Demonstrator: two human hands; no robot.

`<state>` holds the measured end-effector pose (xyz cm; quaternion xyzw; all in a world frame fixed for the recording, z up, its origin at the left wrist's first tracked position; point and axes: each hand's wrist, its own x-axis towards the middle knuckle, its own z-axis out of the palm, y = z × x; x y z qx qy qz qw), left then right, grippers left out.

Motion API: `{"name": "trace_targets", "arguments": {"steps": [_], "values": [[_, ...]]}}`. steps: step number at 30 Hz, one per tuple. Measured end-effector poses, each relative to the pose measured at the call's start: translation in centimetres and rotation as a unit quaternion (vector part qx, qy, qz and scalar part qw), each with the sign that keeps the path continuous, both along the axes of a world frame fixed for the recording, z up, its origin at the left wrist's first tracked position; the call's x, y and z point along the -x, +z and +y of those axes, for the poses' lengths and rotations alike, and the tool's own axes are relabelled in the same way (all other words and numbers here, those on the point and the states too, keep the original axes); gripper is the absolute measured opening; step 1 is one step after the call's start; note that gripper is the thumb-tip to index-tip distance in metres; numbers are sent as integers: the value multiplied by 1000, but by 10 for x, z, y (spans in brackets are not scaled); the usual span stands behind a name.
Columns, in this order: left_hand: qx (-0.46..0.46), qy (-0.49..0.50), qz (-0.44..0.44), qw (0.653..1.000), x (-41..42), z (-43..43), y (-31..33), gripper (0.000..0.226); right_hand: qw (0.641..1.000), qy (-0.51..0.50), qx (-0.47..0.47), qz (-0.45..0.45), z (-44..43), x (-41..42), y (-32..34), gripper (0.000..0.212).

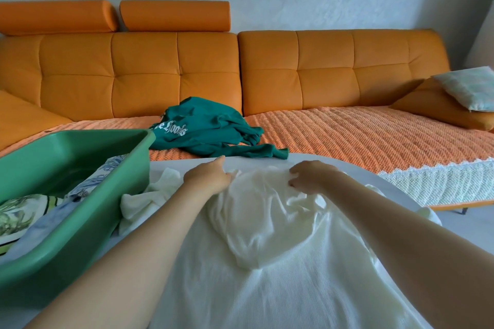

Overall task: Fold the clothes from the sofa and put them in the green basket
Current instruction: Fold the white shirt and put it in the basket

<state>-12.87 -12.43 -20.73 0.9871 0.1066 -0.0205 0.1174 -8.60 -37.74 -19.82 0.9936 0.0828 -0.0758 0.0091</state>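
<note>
A white ribbed garment (267,254) lies spread over the white table (267,159) in front of me, bunched at its far end. My left hand (207,177) pinches that far edge at the left, with the index finger pointing forward. My right hand (311,175) grips the bunched cloth on the right with curled fingers. The green basket (88,211) stands at the left on the table and holds folded patterned clothes (26,211). A dark green hoodie (208,128) with white lettering lies crumpled on the orange sofa (347,72).
An orange quilted cover (361,136) with a white lace edge lies over the sofa seat. A pale patterned cushion (470,91) rests at the far right. The floor (470,222) shows to the right of the table.
</note>
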Motion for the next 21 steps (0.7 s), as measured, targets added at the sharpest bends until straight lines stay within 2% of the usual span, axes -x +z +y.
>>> {"name": "trace_targets", "arguments": {"steps": [2, 3, 4, 5, 6, 7, 8, 9, 10, 11, 12, 13, 14, 16, 17, 19, 20, 21], "values": [[64, 16, -16, 998, -11, 7, -6, 53, 998, -16, -50, -21, 7, -13, -3, 30], [129, 39, -47, 990, -16, 11, -8, 49, 996, -38, -65, -40, 10, -18, -2, 23], [222, 79, -90, 968, -19, 16, -10, 44, 993, -58, -83, -62, 13, -23, -2, 18], [332, 127, -142, 924, -20, 20, -10, 39, 986, -77, -124, -86, 13, -27, -2, 16], [431, 172, -189, 866, -22, 24, -9, 35, 970, -91, -200, -104, 14, -35, -4, 18], [503, 201, -219, 812, -24, 27, -9, 34, 934, -115, -320, -112, 15, -41, -5, 24], [543, 212, -231, 779, -26, 30, -9, 35, 879, -147, -438, -115, 17, -43, -5, 32], [562, 218, -234, 763, -28, 32, -11, 35, 825, -176, -524, -121, 18, -46, -6, 40], [571, 224, -233, 755, -29, 33, -13, 34, 790, -200, -567, -121, 19, -48, -6, 47], [573, 228, -232, 752, -30, 33, -16, 34, 779, -214, -579, -110, 20, -50, -7, 54], [563, 230, -228, 761, -30, 33, -18, 34, 782, -217, -576, -94, 22, -51, -7, 63], [527, 226, -226, 788, -31, 33, -20, 36, 793, -217, -564, -77, 23, -53, -8, 71], [464, 213, -218, 832, -31, 32, -19, 37, 813, -214, -537, -67, 22, -52, -9, 75], [304, 165, -172, 922, -27, 32, -17, 44, 884, -200, -415, -86, 19, -49, -13, 64], [237, 135, -148, 951, -25, 31, -16, 49, 921, -188, -329, -93, 17, -46, -14, 52], [185, 80, -125, 971, -23, 30, -16, 50, 962, -172, -198, -77, 16, -40, -15, 34], [208, 68, -126, 968, -21, 29, -16, 51, 967, -170, -182, -57, 16, -39, -15, 28], [259, 73, -138, 953, -20, 27, -15, 53, 961, -173, -211, -39, 17, -39, -15, 25]]}}
